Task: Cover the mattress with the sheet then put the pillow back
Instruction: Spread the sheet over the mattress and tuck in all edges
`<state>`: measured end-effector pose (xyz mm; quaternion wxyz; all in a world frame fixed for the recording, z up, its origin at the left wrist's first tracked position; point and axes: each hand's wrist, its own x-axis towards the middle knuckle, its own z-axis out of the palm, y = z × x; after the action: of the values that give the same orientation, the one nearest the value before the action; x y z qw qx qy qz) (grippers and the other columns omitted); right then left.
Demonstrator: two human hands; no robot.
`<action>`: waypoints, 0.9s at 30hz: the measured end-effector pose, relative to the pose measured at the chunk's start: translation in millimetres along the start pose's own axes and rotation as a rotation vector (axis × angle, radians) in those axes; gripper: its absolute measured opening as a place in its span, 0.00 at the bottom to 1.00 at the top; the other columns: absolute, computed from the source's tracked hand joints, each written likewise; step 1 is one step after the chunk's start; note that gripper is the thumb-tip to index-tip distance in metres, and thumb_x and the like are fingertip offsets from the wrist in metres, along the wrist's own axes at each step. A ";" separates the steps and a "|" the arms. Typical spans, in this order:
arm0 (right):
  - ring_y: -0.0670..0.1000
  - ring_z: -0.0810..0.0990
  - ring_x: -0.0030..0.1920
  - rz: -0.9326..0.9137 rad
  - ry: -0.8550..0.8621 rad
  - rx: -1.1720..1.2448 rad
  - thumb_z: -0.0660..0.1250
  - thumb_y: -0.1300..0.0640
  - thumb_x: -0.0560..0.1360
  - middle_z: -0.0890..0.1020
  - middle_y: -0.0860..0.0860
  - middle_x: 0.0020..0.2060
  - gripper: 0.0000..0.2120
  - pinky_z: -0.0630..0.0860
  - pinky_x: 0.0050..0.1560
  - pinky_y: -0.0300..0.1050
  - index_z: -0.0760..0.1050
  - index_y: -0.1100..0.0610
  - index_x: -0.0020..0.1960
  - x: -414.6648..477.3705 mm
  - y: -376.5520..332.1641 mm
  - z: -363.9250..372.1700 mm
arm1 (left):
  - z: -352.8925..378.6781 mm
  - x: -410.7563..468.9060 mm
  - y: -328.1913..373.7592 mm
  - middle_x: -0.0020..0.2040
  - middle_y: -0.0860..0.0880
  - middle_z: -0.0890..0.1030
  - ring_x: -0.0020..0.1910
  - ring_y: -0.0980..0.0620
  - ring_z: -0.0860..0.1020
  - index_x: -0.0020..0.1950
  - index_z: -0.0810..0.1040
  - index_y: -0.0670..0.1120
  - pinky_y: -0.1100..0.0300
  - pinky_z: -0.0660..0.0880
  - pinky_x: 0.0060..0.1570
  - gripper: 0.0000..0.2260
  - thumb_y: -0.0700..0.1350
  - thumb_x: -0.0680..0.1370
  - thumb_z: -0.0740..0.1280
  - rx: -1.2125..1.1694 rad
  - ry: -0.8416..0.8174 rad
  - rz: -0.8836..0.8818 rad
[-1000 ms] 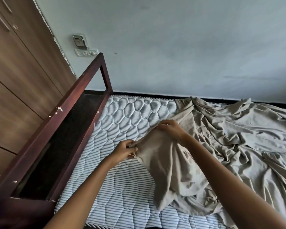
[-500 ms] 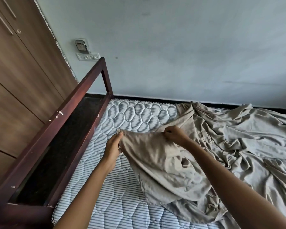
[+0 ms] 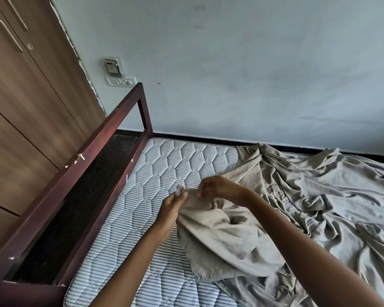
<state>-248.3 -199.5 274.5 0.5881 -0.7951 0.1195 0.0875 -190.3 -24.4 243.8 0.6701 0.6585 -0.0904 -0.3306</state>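
A crumpled grey-beige sheet (image 3: 308, 207) lies over the right part of the quilted, blue-striped mattress (image 3: 164, 169); the left part of the mattress is bare. My left hand (image 3: 173, 204) pinches a corner of the sheet, lifted a little above the mattress. My right hand (image 3: 217, 188) grips the sheet's edge just to the right of it, fingers curled. A fold of the sheet hangs below both hands. No pillow is in view.
A dark wooden bed frame (image 3: 80, 173) with a raised rail runs along the left of the mattress. Behind it stands a brown wardrobe (image 3: 20, 107). A pale wall (image 3: 231, 74) with a switch plate (image 3: 120, 81) runs along the mattress's far side.
My hands have drawn closer together on the sheet's edge, with the right hand shifting left toward the left hand. The view has tilted down a little.
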 end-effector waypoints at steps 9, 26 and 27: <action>0.48 0.67 0.32 0.231 -0.108 -0.243 0.73 0.47 0.70 0.69 0.49 0.27 0.20 0.64 0.37 0.42 0.67 0.51 0.26 5.3 37.9 -19.0 | -14.8 1.7 4.3 0.50 0.45 0.79 0.54 0.49 0.75 0.58 0.75 0.37 0.72 0.73 0.49 0.09 0.37 0.80 0.60 0.089 0.166 0.160; 0.49 0.72 0.38 -0.156 0.076 0.195 0.69 0.67 0.72 0.76 0.55 0.35 0.07 0.66 0.39 0.40 0.74 0.60 0.37 20.0 -61.5 -47.1 | -31.6 -2.4 44.9 0.47 0.40 0.78 0.47 0.45 0.76 0.58 0.73 0.36 0.55 0.71 0.51 0.10 0.39 0.82 0.56 0.069 0.593 0.367; 0.50 0.72 0.39 -0.186 0.043 0.179 0.70 0.67 0.72 0.76 0.56 0.36 0.07 0.67 0.39 0.40 0.74 0.59 0.38 20.6 -70.6 -37.1 | -22.9 -2.0 46.4 0.52 0.37 0.78 0.51 0.41 0.76 0.61 0.73 0.35 0.55 0.72 0.51 0.12 0.40 0.82 0.56 0.045 0.539 0.314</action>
<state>-207.9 -216.9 344.2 0.6596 -0.7488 0.0653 0.0044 -164.0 -8.3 285.5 0.6981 0.7150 -0.0175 -0.0345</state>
